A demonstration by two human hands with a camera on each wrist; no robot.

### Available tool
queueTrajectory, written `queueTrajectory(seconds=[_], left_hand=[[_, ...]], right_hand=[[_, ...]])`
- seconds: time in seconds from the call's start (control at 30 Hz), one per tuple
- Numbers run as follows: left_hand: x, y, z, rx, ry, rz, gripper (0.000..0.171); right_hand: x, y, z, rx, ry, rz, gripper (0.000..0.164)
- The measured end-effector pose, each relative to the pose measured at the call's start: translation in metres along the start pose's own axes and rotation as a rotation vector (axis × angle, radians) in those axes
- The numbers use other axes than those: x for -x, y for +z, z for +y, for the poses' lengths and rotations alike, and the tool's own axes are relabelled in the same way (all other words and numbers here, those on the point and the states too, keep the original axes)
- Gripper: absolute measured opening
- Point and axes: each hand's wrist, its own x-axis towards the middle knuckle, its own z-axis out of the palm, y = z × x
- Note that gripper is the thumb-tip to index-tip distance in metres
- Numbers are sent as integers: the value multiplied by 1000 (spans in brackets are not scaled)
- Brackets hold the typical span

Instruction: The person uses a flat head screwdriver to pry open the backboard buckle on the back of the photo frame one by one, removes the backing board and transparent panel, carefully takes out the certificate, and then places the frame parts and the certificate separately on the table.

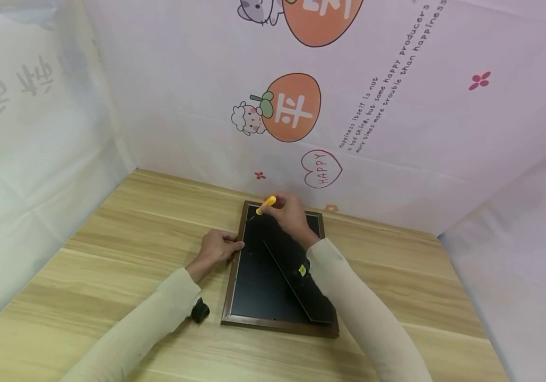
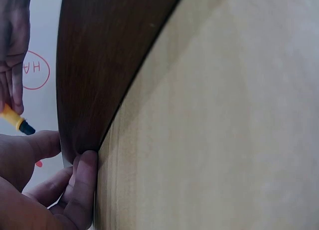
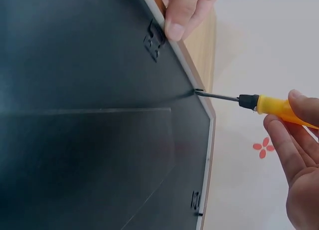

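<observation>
A picture frame [image 1: 279,325] with a brown wooden rim lies back side up on the table. Its black backing board [image 1: 258,289] shows, with a black easel leg [image 1: 313,294] slanting across it. My left hand [image 1: 217,246] grips the left rim, thumb on top and fingers against the outer side. Over the far left corner, my right hand [image 1: 292,215] holds a yellow-handled screwdriver [image 3: 276,108] between thumb and fingers. Its metal tip meets a small dark tab [image 3: 199,92] at the inner edge of the rim, seen in the right wrist view.
Black metal hangers, one near the left thumb [image 3: 153,42] and another [image 3: 196,200] farther along, sit on the backing. The wood-grain table [image 1: 397,297] ends at a white printed curtain [image 1: 182,95] behind the frame. Black wrist cameras, such as the left one [image 1: 200,310], are on both sleeves.
</observation>
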Motion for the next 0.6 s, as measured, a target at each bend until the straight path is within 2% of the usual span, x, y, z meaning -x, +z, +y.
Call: queueTrajectory(seconds=[0.3, 0.47, 0.6], left_hand=[[2, 0, 0, -22, 3, 10, 23], [2, 2, 0, -9, 4, 5, 26], [2, 2, 0, -13, 6, 6, 28]], right_hand=[[12, -14, 16, 7, 32, 6, 26], [21, -27, 28, 111, 38, -10, 21], [26, -37, 34, 218, 22, -58, 20]])
